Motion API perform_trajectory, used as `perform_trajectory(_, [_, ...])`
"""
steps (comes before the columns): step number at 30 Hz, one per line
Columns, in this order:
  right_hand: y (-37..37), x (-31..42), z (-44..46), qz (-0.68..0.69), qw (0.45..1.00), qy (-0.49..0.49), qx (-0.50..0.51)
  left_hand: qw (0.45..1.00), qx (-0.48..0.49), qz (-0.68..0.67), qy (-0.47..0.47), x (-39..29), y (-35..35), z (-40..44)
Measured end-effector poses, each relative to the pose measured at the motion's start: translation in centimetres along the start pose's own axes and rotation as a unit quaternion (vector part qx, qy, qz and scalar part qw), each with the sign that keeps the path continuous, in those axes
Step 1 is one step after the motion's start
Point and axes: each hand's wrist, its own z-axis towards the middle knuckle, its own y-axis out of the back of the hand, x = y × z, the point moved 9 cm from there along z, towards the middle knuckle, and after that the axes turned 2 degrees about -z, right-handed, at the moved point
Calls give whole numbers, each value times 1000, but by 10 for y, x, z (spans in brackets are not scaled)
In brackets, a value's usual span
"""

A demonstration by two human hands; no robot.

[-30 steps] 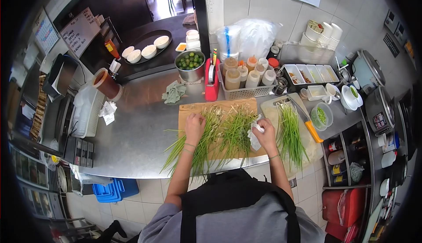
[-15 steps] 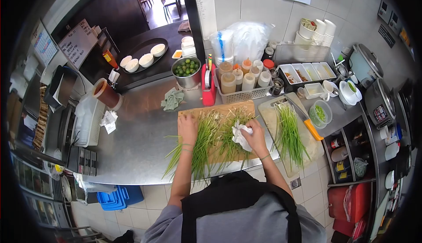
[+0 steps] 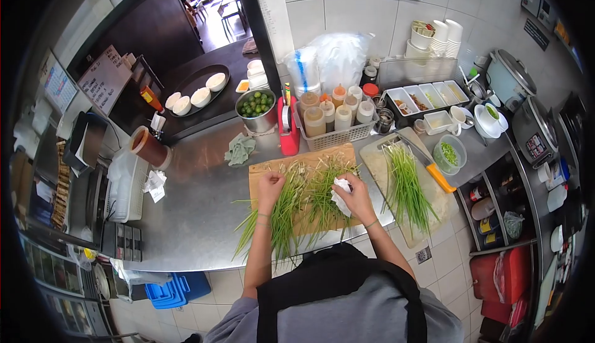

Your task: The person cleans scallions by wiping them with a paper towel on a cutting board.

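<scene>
Long green chives (image 3: 285,216) lie in loose bunches on a sheet of brown paper (image 3: 257,178) on the steel counter. My left hand (image 3: 271,189) is over the paper's left part, by the pale ends of the chives, its fingers pinched together. Whatever may be between those fingers is too small to make out. My right hand (image 3: 357,200) grips a crumpled white paper towel (image 3: 340,195) above the right-hand bunch. To the right, more chives (image 3: 408,188) rest on a cutting board (image 3: 396,231), beside a knife with an orange handle (image 3: 440,178).
Behind the paper stand a basket of sauce bottles (image 3: 341,133), a red holder (image 3: 288,129) and a pot of green citrus fruit (image 3: 255,107). A green cloth (image 3: 240,149) lies to the left. A tub of chopped greens (image 3: 449,154) sits at the right.
My left hand has drawn slightly toward me and its fingers have come together in a pinch. My right hand still holds the paper towel, now turned a little. The camera view has shifted slightly.
</scene>
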Motion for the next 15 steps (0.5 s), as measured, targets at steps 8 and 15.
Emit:
perform_trajectory(8, [-22, -17, 0, 272, 954, -100, 77, 967, 54, -249, -8, -78, -15, -15])
perform_trajectory(15, [-23, -15, 0, 417, 881, -200, 102, 982, 104, -141, -67, -95, -71, -28])
